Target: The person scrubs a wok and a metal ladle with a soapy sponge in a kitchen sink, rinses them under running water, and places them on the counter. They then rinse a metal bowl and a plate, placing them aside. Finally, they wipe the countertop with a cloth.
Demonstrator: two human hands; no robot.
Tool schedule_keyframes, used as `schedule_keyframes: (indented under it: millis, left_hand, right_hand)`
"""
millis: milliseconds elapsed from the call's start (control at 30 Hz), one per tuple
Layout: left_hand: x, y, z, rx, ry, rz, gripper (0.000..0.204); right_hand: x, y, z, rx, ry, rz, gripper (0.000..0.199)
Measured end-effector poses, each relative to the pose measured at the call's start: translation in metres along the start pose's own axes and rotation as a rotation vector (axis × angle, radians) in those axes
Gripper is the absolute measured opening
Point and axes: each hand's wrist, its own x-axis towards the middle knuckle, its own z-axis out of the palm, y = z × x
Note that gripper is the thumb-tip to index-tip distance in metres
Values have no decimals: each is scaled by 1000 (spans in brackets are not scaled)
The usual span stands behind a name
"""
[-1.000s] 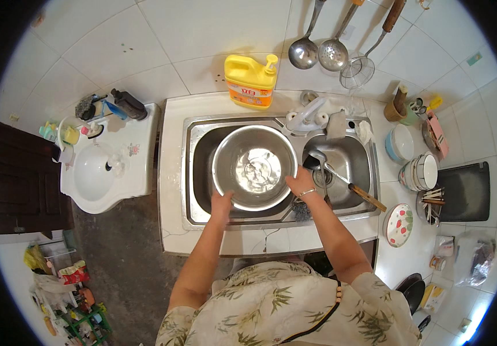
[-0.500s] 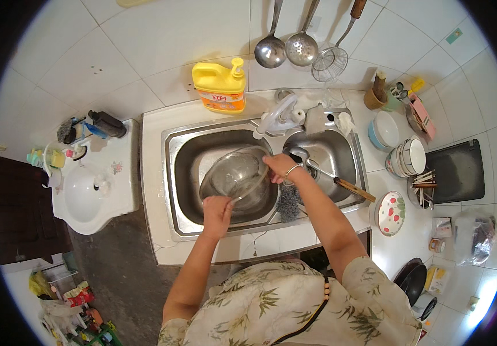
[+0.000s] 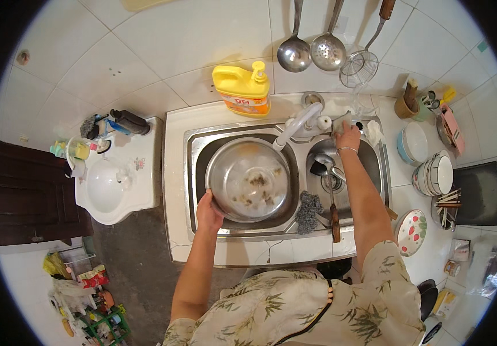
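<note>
A round metal basin rests bottom up in the left sink bowl, dark stains showing on its base. My left hand grips its near left rim, fingers partly hidden beneath the edge. At the back of the right sink bowl, my right hand closes on a greyish scouring pad. A wooden-handled ladle leans in that bowl, its handle over the front edge. Between the bowls lies grey steel wool. The white faucet arches over the basin's far right rim.
A yellow detergent jug stands behind the sink. Ladles and a wire skimmer hang on the tiled wall. Stacked bowls, a strawberry-patterned plate and a chopstick holder occupy the right counter. A white washbasin is left.
The basin has turned bottom up. My right hand has left its rim and reached back right to the pad. The ladle's handle has swung toward the sink's front.
</note>
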Motion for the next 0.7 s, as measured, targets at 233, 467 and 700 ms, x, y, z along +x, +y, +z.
schedule_keyframes:
  millis: [233, 467, 700]
  left_hand:
    - [16, -25, -2, -109, 159, -109, 43]
    - [8, -23, 11, -209, 191, -92, 43]
    - [2, -17, 30, -223, 206, -104, 45]
  right_hand:
    - [-36, -28, 13, 283, -199, -168, 37]
    - [-36, -133, -24, 404, -276, -273, 39]
    - [-7, -136, 21, 124, -330, -406, 33]
